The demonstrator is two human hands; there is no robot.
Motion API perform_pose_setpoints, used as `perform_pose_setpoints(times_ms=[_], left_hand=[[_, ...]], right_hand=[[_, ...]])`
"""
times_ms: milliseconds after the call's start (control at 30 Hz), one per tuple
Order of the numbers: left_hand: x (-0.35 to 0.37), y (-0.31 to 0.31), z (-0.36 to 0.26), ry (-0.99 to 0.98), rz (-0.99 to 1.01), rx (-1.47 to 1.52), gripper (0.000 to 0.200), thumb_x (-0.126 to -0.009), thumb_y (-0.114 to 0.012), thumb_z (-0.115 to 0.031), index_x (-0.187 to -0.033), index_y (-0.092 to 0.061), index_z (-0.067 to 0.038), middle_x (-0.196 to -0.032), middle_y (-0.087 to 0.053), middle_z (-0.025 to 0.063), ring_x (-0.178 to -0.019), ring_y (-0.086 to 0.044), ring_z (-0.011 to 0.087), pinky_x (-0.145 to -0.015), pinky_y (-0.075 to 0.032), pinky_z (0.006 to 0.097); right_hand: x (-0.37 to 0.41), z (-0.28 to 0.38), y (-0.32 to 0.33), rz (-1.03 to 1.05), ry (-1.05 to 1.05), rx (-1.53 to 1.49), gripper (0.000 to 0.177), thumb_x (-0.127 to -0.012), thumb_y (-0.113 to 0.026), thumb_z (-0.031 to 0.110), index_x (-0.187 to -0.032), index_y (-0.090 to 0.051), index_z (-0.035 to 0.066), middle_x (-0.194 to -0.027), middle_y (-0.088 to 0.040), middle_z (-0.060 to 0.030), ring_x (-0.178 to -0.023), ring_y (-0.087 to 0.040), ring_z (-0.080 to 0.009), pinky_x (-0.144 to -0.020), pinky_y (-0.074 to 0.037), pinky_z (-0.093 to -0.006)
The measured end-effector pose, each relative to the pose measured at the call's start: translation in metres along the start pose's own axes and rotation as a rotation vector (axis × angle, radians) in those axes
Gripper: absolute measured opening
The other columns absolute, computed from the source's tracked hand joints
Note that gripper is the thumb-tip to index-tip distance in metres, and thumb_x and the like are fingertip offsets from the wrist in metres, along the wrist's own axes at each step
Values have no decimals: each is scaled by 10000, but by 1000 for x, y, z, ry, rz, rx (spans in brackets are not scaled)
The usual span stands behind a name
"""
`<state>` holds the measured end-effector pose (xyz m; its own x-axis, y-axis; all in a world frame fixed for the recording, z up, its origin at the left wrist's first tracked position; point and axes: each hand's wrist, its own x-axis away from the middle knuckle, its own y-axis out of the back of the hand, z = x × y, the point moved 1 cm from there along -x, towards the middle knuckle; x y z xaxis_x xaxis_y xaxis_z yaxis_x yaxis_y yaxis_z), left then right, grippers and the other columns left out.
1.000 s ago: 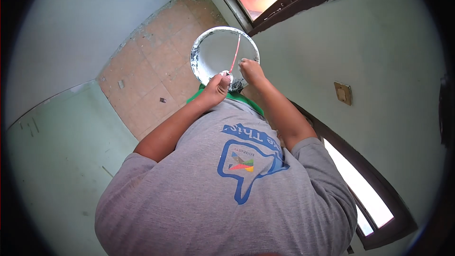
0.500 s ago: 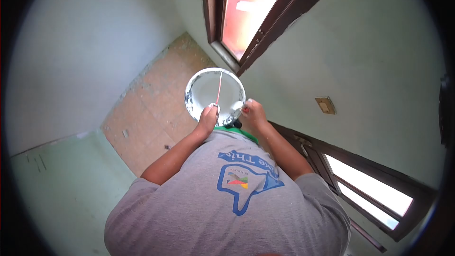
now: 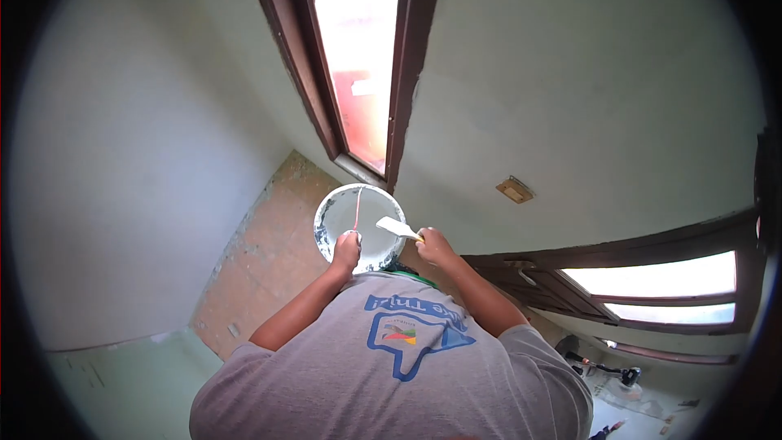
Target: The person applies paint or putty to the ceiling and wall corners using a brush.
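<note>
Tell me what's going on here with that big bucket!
Someone in a grey T-shirt is using both hands. The left hand grips what looks like the thin red handle of the bucket. The right hand holds a flat, white-coated tool, perhaps a brush, with its white end over the bucket's opening.

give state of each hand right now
Left hand: closed, holding the thin red strip across the bucket.
Right hand: closed, holding a white-ended flat tool.

We're inside a room being painted!
Bare walls [image 3: 570, 98], dusty tiles [image 3: 252, 253], a paint-smeared bucket [image 3: 371, 257] before us.
</note>
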<state>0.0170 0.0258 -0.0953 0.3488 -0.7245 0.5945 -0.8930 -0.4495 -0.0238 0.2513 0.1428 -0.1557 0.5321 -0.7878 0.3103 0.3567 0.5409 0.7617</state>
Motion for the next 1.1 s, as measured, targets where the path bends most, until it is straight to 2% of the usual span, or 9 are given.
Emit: perform_pose_setpoints(times_ms=[100, 167, 200, 267, 300, 500, 600, 633, 1100], left_hand=[[3, -1, -2, -4, 17, -59, 223, -884, -422, -239, -681, -437, -148, -563, -405, -35, -445, -361, 91, -394, -268, 284], [5, -1, -4, 5, 42, -60, 226, -886, -424, -242, -679, -432, -153, -560, -397, -40, -440, -352, 89, -391, -261, 284], [6, -2, -6, 13, 51, -52, 229, -889, -425, -245, -678, -428, -157, -557, -389, -45, -435, -343, 87, -388, -253, 284], [6, -1, -8, 37, 83, -5, 231, -899, -415, -235, -679, -413, -168, -542, -369, -57, -408, -317, 75, -373, -235, 280], [8, -1, -7, 41, 89, 0, 233, -902, -413, -231, -678, -410, -168, -540, -367, -58, -405, -316, 74, -370, -235, 280], [12, -6, -17, 9, 120, 22, 216, -887, -417, -191, -673, -403, -169, -534, -360, -62, -392, -312, 73, -357, -237, 275], [17, -8, -22, 10, 127, 10, 211, -880, -423, -187, -671, -403, -172, -535, -361, -62, -392, -314, 73, -356, -236, 274], [17, -8, -23, 26, 121, 3, 210, -879, -426, -187, -670, -403, -173, -535, -361, -63, -392, -315, 74, -355, -235, 275], [30, -3, -31, 53, 188, -35, 227, -900, -424, -218, -679, -413, -165, -547, -370, -55, -405, -320, 79, -365, -246, 275]], right_hand=[[31, -5, 39, -47, -9, -216, 234, -870, -613, 135, -1052, -657, -5, -941, -665, -197, -905, -649, -336, -801, -502, -426], [50, -10, 61, -81, -83, -512, 221, -870, -603, 144, -1028, -673, 6, -855, -697, -136, -772, -653, -260, -725, -507, -380], [59, -13, 71, -92, -95, -515, 221, -870, -603, 144, -1028, -673, 6, -855, -697, -136, -772, -653, -260, -725, -507, -380], [77, -18, 85, -100, -195, -809, 172, -877, -599, 141, -970, -670, 15, -722, -613, -30, -658, -556, -116, -618, -445, -281], [86, -18, 91, -91, -234, -956, 141, -887, -599, 145, -977, -651, 50, -686, -580, -6, -583, -503, -80, -522, -376, -240], [137, 17, 134, -319, -288, -1129, 213, -903, -600, 115, -1104, -550, 63, -662, -548, -10, -463, -405, -63, -412, -273, -228], [157, 36, 160, -336, -342, -1208, 212, -902, -604, 96, -1101, -539, 62, -650, -534, -12, -453, -382, -61, -412, -258, -228], [161, 35, 163, -338, -321, -1203, 228, -906, -621, 121, -1108, -547, 46, -675, -570, -11, -487, -452, -63, -418, -316, -235], [189, 66, 178, -432, -334, -1229, 191, -898, -606, 105, -1061, -544, 26, -664, -565, -22, -453, -408, -57, -410, -279, -234]])
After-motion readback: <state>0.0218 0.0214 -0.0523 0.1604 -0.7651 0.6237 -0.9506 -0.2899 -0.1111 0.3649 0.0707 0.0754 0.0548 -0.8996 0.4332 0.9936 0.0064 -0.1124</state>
